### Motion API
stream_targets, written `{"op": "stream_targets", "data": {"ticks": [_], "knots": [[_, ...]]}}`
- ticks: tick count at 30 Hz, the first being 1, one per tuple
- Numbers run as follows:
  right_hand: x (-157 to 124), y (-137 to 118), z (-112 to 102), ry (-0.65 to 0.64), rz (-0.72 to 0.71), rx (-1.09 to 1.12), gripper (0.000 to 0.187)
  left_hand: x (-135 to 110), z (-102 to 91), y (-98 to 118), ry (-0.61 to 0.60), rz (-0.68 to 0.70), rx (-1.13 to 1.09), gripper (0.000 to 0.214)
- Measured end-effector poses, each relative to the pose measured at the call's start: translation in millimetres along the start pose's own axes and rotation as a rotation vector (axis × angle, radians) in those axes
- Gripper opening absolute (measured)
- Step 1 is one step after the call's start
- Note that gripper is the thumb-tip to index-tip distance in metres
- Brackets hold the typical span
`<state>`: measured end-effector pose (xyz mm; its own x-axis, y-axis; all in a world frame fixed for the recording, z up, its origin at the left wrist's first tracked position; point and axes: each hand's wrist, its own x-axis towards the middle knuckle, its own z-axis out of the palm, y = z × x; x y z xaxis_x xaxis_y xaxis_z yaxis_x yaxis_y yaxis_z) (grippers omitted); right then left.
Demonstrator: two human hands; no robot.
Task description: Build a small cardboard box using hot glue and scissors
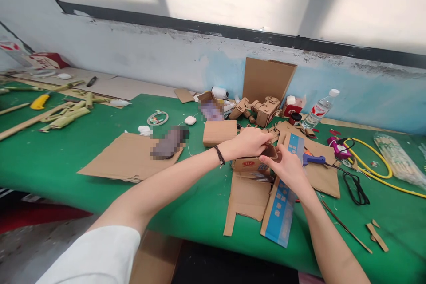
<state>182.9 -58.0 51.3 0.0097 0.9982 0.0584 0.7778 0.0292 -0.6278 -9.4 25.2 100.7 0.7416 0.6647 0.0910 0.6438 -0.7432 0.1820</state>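
Both hands are at a small open cardboard box with red and blue print on its front. My left hand, a dark bead bracelet at its wrist, has its fingers curled over the box's top edge. From the right side my right hand grips the box wall between thumb and fingers. A flat cardboard sheet lies below the box, and a blue-printed cardboard strip is under my right hand. Just right of that hand lies a blue glue gun. The fingertips inside the box are partly hidden.
Behind stand a cardboard camera model, a closed cardboard block and a water bottle. On the right are a yellow hose, a black cable and a bag of sticks. A cardboard sheet lies left.
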Motion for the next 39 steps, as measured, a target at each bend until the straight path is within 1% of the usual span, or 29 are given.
{"op": "stream_targets", "data": {"ticks": [3, 6, 9, 16, 23, 31, 39], "knots": [[0, 1, 1, 0.005, -0.001, -0.014, 0.060, 0, 0.1, 0, 0.010, -0.018, -0.020, 0.014], [0, 2, 1, 0.003, -0.001, -0.016, 0.060, 3, -1.1, 1, -0.029, -0.045, -0.013, 0.012], [-1, 2, 0, -0.004, 0.002, 0.000, 0.056, 6, -1.3, 4, -0.059, -0.035, 0.006, 0.011], [-2, 1, 0, -0.013, -0.012, 0.011, 0.055, 4, 4.0, 6, -0.042, -0.066, 0.052, 0.020], [-4, 0, -4, -0.041, -0.009, 0.034, 0.056, 2, -2.7, 6, -0.133, -0.110, 0.121, 0.018], [-4, -2, -3, -0.045, -0.047, 0.014, 0.053, 11, 3.2, 14, -0.123, -0.150, 0.144, 0.028], [-6, -2, -4, -0.048, -0.027, 0.017, 0.053, 10, 3.5, 15, -0.123, -0.148, 0.134, 0.027]]}}
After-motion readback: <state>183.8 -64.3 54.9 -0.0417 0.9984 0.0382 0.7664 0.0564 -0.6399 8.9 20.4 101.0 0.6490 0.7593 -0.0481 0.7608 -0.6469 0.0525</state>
